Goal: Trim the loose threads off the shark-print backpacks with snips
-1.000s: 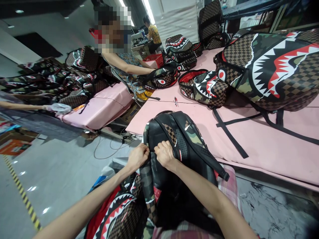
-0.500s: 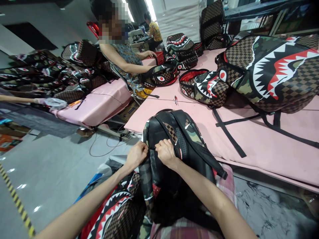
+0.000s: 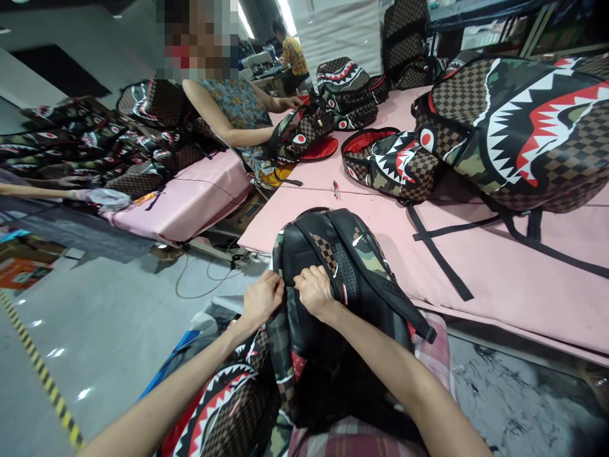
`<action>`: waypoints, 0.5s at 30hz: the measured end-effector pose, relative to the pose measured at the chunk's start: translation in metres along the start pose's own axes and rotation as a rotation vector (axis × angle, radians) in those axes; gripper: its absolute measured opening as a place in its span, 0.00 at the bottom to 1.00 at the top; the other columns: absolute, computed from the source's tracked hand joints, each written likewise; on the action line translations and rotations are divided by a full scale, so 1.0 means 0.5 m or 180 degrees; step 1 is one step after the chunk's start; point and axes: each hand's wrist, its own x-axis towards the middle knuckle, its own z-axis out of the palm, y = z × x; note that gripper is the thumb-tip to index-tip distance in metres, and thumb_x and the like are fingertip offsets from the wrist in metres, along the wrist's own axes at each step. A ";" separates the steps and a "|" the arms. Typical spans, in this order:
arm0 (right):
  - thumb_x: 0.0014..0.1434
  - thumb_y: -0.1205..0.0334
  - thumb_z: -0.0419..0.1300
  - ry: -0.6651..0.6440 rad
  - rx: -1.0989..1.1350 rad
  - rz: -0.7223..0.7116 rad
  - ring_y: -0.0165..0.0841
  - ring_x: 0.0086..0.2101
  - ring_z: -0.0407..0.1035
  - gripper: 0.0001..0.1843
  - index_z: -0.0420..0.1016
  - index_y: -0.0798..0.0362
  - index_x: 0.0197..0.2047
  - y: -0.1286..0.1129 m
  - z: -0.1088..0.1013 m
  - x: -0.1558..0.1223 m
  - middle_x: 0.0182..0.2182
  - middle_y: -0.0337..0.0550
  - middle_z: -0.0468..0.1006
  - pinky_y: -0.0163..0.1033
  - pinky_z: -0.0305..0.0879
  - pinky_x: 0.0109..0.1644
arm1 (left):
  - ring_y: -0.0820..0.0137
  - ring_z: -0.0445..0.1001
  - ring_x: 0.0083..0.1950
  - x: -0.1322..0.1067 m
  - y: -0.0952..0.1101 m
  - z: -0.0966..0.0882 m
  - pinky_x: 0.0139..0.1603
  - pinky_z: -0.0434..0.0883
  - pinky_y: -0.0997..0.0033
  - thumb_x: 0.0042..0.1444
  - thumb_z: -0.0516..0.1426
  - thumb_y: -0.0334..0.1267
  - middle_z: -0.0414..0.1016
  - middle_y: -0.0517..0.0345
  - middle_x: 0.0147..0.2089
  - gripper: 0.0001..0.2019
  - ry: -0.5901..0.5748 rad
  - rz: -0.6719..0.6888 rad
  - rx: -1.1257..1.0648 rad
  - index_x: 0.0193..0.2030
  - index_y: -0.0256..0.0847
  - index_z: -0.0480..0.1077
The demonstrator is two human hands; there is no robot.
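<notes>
A black and camouflage backpack (image 3: 342, 279) with a shark-mouth print stands on my lap, its back panel and padded straps facing me. My left hand (image 3: 261, 299) is closed in a pinch on the bag's left side seam. Right beside it, my right hand (image 3: 314, 291) is closed on the same seam, knuckles up. The two fists nearly touch. What the fingertips pinch is hidden. Another shark-print bag (image 3: 223, 406) lies below my left forearm.
A pink table (image 3: 499, 266) ahead carries a big shark-mouth backpack (image 3: 518, 127), a smaller open one (image 3: 390, 162) and loose black straps (image 3: 438, 254). A seated person (image 3: 233, 114) across handles a bag (image 3: 304, 133). Bags are heaped at left (image 3: 95, 146). Grey floor with cables lies left.
My hands stay clamped on the backpack seam, shifting only slightly. The person across has lifted and tilted their bag upright, reaching one arm further right.
</notes>
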 end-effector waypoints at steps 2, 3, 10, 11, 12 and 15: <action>0.61 0.66 0.53 0.0009 0.0001 -0.0002 0.35 0.37 0.61 0.08 0.72 0.54 0.33 0.001 0.002 0.001 0.32 0.41 0.72 0.40 0.52 0.41 | 0.69 0.68 0.35 0.000 0.004 0.005 0.33 0.61 0.72 0.57 0.45 0.36 0.70 0.54 0.39 0.11 -0.0007 0.0056 -0.0044 0.33 0.39 0.67; 0.61 0.66 0.53 0.0006 0.0002 -0.0006 0.35 0.37 0.61 0.08 0.72 0.54 0.33 0.001 0.002 0.001 0.31 0.41 0.72 0.40 0.52 0.42 | 0.69 0.68 0.35 0.000 0.007 0.009 0.34 0.61 0.72 0.57 0.44 0.36 0.70 0.53 0.40 0.11 -0.0008 0.0067 -0.0076 0.33 0.39 0.67; 0.61 0.68 0.52 -0.0114 0.0041 0.0103 0.35 0.37 0.62 0.08 0.72 0.54 0.32 0.001 -0.002 0.001 0.32 0.43 0.72 0.40 0.55 0.43 | 0.67 0.70 0.36 0.007 0.012 -0.001 0.37 0.65 0.70 0.54 0.45 0.38 0.72 0.51 0.37 0.13 -0.0182 0.0061 -0.0588 0.32 0.37 0.68; 0.60 0.69 0.53 -0.0111 0.0084 0.0198 0.35 0.37 0.63 0.08 0.72 0.55 0.33 0.000 -0.010 -0.006 0.32 0.44 0.73 0.40 0.56 0.44 | 0.67 0.71 0.35 0.013 0.003 -0.017 0.37 0.66 0.70 0.54 0.45 0.40 0.73 0.51 0.35 0.14 -0.0268 0.0071 -0.0698 0.31 0.37 0.69; 0.60 0.69 0.53 -0.0087 0.0176 0.0314 0.36 0.38 0.64 0.07 0.72 0.55 0.34 -0.003 -0.022 -0.016 0.33 0.45 0.73 0.40 0.56 0.44 | 0.67 0.72 0.35 0.021 -0.009 -0.038 0.37 0.67 0.70 0.55 0.44 0.42 0.74 0.52 0.34 0.16 -0.0392 0.0082 -0.0871 0.31 0.37 0.69; 0.59 0.66 0.56 -0.0082 0.1125 0.0511 0.34 0.38 0.67 0.05 0.72 0.54 0.38 -0.012 -0.075 -0.064 0.35 0.43 0.75 0.39 0.59 0.44 | 0.65 0.74 0.38 0.053 -0.049 -0.095 0.41 0.69 0.67 0.58 0.37 0.50 0.77 0.49 0.35 0.27 -0.0545 -0.0072 -0.1585 0.30 0.36 0.72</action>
